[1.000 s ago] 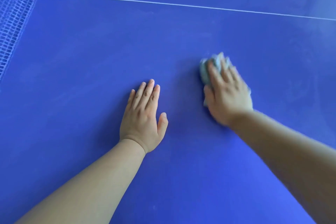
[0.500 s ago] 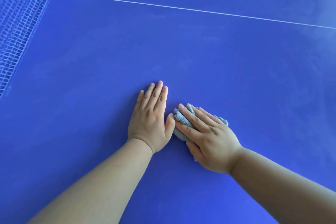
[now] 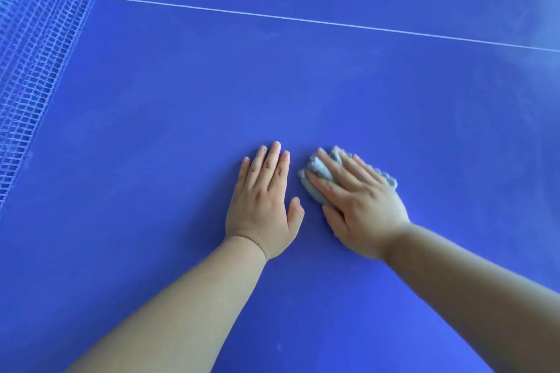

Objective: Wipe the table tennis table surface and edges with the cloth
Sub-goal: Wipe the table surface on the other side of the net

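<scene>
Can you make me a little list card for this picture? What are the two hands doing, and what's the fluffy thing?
table: blue table tennis table top
left hand: left hand lies flat on the table, fingers straight, holding nothing
right hand: right hand presses on the cloth with straight fingers
cloth: small fluffy grey-blue cloth, bunched under the right hand's fingers, beside the left hand
line: thin white painted line, beyond both hands
net: blue mesh net, at the left of the view

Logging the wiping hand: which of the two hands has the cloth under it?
The right hand; its fingers press the cloth, while the left hand lies flat on bare table.
</scene>
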`<action>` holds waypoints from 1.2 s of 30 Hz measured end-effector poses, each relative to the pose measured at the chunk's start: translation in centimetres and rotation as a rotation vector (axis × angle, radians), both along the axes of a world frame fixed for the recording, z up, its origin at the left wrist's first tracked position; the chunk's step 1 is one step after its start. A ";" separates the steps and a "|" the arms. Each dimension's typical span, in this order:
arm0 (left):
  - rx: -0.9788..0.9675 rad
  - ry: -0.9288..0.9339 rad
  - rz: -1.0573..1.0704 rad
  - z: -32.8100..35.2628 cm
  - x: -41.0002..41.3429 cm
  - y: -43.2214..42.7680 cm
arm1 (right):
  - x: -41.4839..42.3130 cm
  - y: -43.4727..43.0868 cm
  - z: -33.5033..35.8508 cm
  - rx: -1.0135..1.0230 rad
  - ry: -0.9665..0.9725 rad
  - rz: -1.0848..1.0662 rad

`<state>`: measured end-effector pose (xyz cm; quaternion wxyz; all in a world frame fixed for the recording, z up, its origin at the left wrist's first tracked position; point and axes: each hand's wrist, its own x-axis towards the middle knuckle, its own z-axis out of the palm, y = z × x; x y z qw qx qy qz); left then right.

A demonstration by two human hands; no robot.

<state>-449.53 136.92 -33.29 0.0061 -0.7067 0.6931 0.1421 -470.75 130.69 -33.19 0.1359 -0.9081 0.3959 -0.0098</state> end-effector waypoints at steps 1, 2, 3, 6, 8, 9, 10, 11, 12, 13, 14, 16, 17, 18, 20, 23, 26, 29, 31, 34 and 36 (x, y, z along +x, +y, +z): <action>0.013 0.001 0.001 0.2 0.0 0.0 | -0.7 1.9 0.1 0.016 -0.017 0.052; 0.017 0.012 0.006 0.3 0.0 0.0 | -1.2 2.9 0.2 0.028 -0.024 0.080; 0.009 0.039 0.019 0.4 0.0 -0.3 | -1.5 2.6 0.2 0.027 -0.027 0.082; -0.068 0.097 0.061 0.6 0.6 -3.3 | -0.7 -2.3 -0.1 -0.021 -0.056 -0.131; -0.099 0.067 0.057 0.8 1.5 -7.0 | 0.3 -7.3 -0.1 -0.018 -0.072 -0.408; -0.084 0.034 0.043 0.8 2.0 -9.0 | 0.6 -9.8 -0.1 0.000 -0.074 -0.523; -0.060 -0.005 0.024 0.8 2.4 -10.8 | 1.0 -12.2 -0.2 0.009 -0.076 -0.603; -0.039 -0.044 0.003 0.6 2.7 -12.2 | 1.4 -14.3 -0.3 0.003 -0.074 -0.648; -0.026 -0.080 -0.016 0.2 2.9 -13.1 | 1.7 -16.4 -0.4 -0.005 -0.070 -0.671; -0.024 -0.110 -0.029 -0.1 2.9 -13.5 | 1.9 -18.1 -0.5 -0.005 -0.057 -0.679; -0.035 -0.130 -0.035 -0.4 2.9 -13.7 | 2.2 -19.5 -0.6 -0.005 -0.041 -0.672; -0.058 -0.135 -0.041 -0.8 3.0 -13.8 | 2.6 -20.9 -0.5 -0.001 -0.022 -0.624; -0.062 -0.125 -0.043 -0.8 3.0 -13.8 | 2.6 -20.4 -0.2 0.005 -0.026 -0.576; -0.062 -0.113 -0.044 -0.7 3.1 -13.8 | 2.6 -19.2 0.0 0.001 -0.029 -0.485; -0.065 -0.078 -0.049 -0.4 3.1 -13.8 | 2.3 -14.0 0.0 -0.020 -0.036 -0.228; -0.079 -0.042 -0.058 -0.1 3.1 -13.7 | 1.1 -5.3 -0.1 0.037 -0.052 0.102; -0.088 -0.039 -0.059 0.0 3.0 -13.6 | -0.1 -6.8 -0.4 0.012 -0.068 0.223; -0.081 -0.023 -0.056 0.1 3.1 -13.7 | 1.4 -14.9 -0.1 -0.046 -0.045 -0.078; -0.076 -0.034 -0.054 0.0 3.1 -13.7 | 3.1 -20.3 0.1 -0.024 -0.035 -0.258; -0.076 -0.036 -0.048 -0.1 3.1 -13.7 | 5.4 -23.7 0.2 -0.022 -0.003 -0.245; -0.071 -0.026 -0.038 -0.1 3.1 -13.7 | 5.9 -22.3 0.3 -0.028 0.000 -0.203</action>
